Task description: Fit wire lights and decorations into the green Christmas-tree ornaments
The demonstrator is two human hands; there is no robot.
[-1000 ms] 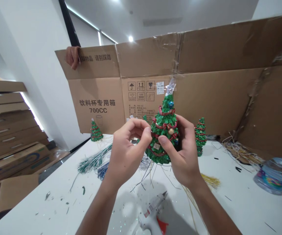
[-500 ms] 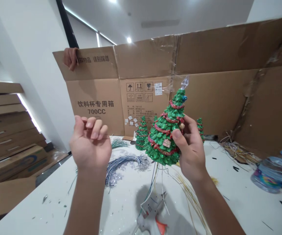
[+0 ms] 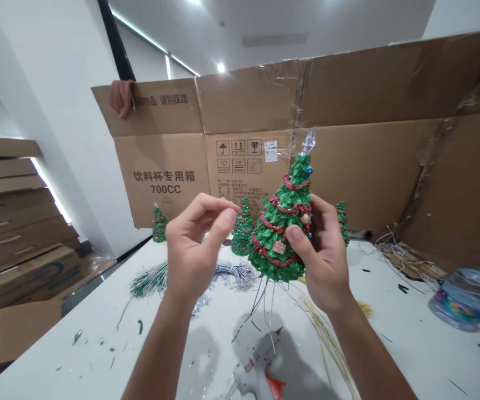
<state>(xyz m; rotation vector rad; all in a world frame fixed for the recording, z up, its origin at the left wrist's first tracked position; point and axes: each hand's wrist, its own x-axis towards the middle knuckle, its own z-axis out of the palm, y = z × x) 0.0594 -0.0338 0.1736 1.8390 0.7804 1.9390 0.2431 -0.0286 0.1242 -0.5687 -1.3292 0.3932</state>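
A green glittery Christmas tree figure [image 3: 279, 233] with red garlands and a clear pointed tip leans slightly right, wires hanging from its base. My right hand [image 3: 323, 250] is wrapped round its right side, thumb on the front. To the left of the tree, my left hand [image 3: 198, 239] is closed in a pinch, thumb against the fingertips; whatever is between them is too small to make out. Below the tree a grey glue gun [image 3: 254, 369] with an orange trigger lies on the white table [image 3: 94, 344].
Smaller trees [image 3: 243, 228] stand behind. Bundles of green wires [image 3: 150, 279], blue-white wires [image 3: 231, 269] and yellow wires [image 3: 323, 333] lie about. A water bottle [image 3: 467, 294] is at right. Another person's hand [image 3: 122, 99] grips the cardboard wall [image 3: 365, 166].
My left hand has moved right towards the tree and turned, its curled fingers now pinched. The tree has shifted slightly left in my right hand, and a small tree at far left has come into view.
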